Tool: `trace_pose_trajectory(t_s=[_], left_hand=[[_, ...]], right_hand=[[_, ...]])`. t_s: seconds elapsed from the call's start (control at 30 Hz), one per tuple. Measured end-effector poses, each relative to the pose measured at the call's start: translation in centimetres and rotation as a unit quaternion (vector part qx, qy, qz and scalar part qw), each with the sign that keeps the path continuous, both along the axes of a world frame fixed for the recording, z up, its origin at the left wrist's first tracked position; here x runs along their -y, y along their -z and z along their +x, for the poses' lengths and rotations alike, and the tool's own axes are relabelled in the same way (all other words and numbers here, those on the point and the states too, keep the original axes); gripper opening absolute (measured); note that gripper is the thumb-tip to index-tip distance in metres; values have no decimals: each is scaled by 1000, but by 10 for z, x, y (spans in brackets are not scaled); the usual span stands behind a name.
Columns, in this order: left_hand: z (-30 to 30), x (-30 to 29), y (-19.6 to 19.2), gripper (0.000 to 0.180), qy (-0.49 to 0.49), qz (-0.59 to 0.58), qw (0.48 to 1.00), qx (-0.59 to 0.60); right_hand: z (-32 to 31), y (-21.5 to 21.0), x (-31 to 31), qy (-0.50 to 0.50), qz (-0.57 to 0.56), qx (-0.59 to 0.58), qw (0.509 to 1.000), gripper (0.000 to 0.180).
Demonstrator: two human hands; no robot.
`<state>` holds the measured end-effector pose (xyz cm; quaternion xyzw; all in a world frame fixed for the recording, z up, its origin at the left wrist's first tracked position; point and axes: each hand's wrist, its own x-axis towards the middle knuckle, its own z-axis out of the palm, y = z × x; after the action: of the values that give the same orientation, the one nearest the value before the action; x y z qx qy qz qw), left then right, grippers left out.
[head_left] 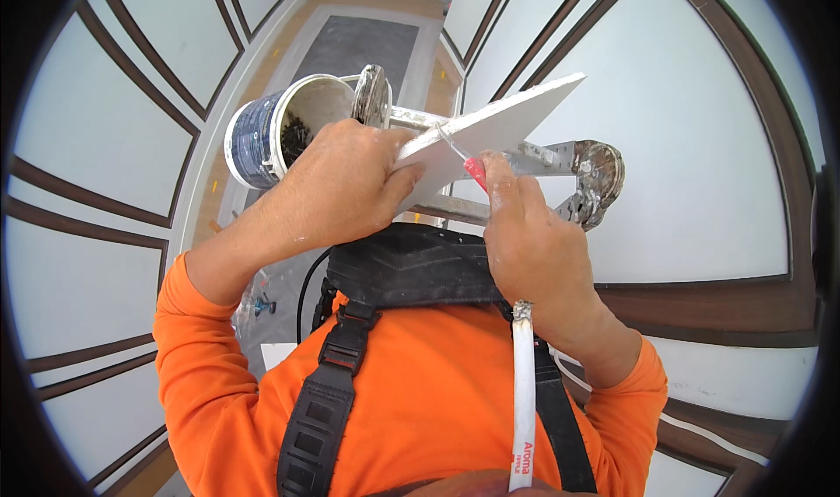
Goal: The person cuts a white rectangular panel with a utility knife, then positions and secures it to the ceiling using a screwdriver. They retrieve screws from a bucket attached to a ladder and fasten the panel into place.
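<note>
My left hand (pixel 350 178) grips one end of a flat white board (pixel 503 125), thumb on its near face, fingers over the far side. The board tilts up to the right and ends in a point. In my right hand (pixel 538 243) is a small red-handled tool (pixel 475 171) with a thin, pale metal shaft. Its shaft lies against the board's upper edge, close to my left fingers. I cannot tell the exact shape of its tip. White dust or paste marks both hands. Below the board stands a paint-spattered metal ladder (pixel 455 206).
A white bucket (pixel 302 103) with a blue label and dark stuff inside hangs left of the ladder top. White panelled walls with brown trim (pixel 700 129) rise on both sides. A grey floor strip (pixel 359 51) runs ahead. A cigarette (pixel 523 383) juts up from the lower edge.
</note>
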<state>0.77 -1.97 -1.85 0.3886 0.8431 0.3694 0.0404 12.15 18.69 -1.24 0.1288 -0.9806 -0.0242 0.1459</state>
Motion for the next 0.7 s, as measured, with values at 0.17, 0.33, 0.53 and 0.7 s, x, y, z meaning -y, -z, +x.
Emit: trace_pose_trajectory(t_s=[0.17, 0.33, 0.53, 0.7], left_hand=[[-3, 1, 1, 22, 4, -9, 998, -64], [-1, -1, -1, 24, -11, -14, 1000, -14], [7, 2, -5, 41, -43, -12, 999, 9], [2, -9, 23, 50, 12, 235, 970, 65]], right_hand=[[-6, -11, 9, 24, 44, 33, 998, 49], [-20, -24, -18, -19, -244, 161, 956, 49], [-14, -28, -22, -80, -617, 229, 749, 56], [-33, -18, -11, -154, -753, 253, 588, 52]])
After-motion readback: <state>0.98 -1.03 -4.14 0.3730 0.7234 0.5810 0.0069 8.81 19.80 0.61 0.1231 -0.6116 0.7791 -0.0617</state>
